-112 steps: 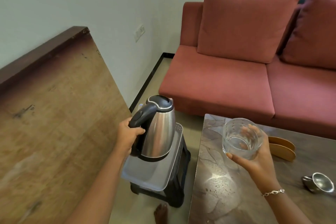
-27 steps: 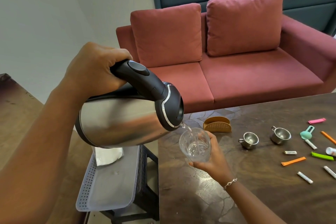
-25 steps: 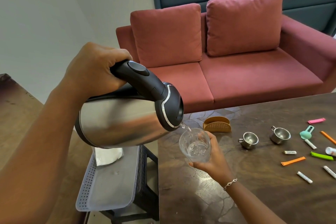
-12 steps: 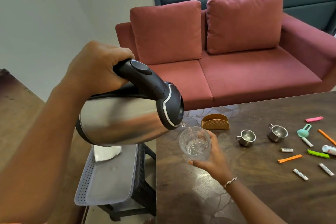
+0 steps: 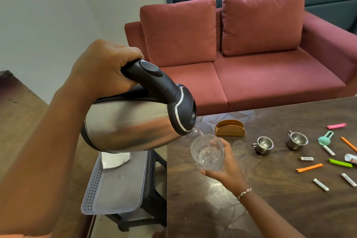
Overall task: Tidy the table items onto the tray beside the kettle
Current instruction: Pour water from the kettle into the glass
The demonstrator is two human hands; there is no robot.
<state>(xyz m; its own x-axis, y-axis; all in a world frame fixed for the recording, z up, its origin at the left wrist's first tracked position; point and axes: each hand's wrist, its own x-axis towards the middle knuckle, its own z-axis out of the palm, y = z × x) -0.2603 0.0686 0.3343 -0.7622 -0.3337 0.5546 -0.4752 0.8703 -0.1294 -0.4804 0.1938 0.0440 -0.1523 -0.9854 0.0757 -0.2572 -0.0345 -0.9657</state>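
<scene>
A left hand [image 5: 108, 67] curls tight round the handle of a kettle [image 5: 131, 127], tipped so water runs from its spout into a glass [image 5: 207, 152] gripped in the right hand [image 5: 226, 168] above the table [image 5: 270, 208]. The tray [image 5: 116, 189] sits on a stool [image 5: 154, 179] just left of the table. Cups [image 5: 263, 145], clips [image 5: 309, 167] and sachets [image 5: 320, 184] lie on the table's right side.

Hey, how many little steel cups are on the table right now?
2. The left steel cup stands right of the tan holder; the right steel cup stands beside it, near the teal scoop. None seem hidden.
</scene>
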